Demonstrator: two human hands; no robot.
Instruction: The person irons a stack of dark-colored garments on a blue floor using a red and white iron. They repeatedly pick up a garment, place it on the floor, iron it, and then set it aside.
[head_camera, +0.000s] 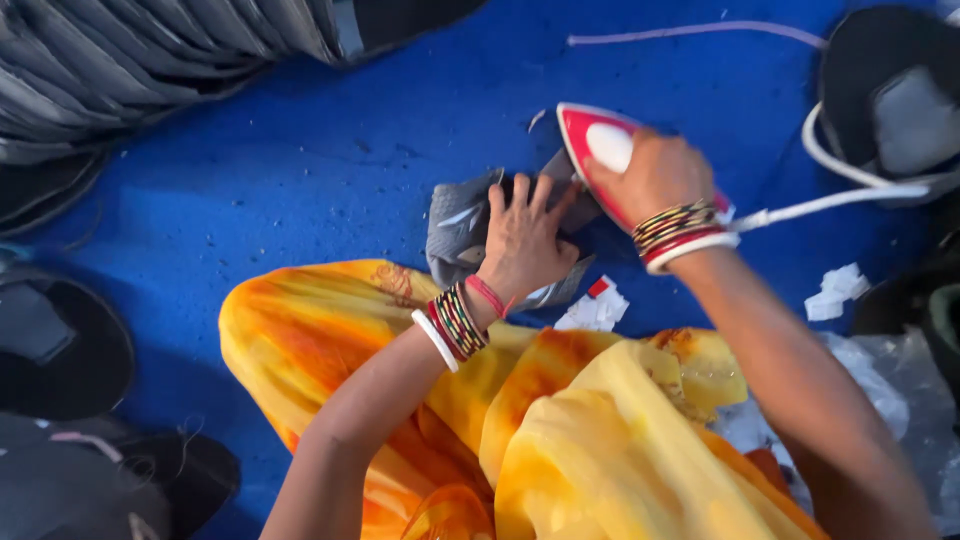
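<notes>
A garment or footwear-piece workshop is suggested, with work done on the floor. A blue padded mat (330, 150) is spread as the pressing surface, and a red and white electric iron (610, 150) is worked over a grey fabric piece (460, 225). Stacks of cut grey pieces (130, 60) and dark shaped pieces (60, 345) are piled around, with white paper scraps (835, 292) scattered nearby.

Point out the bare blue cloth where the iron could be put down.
Widest bare stretch of blue surface: between the stacked grey pieces and the grey piece under the left hand. Crowded right of the iron in the right hand: white cord, paper scraps.
</notes>
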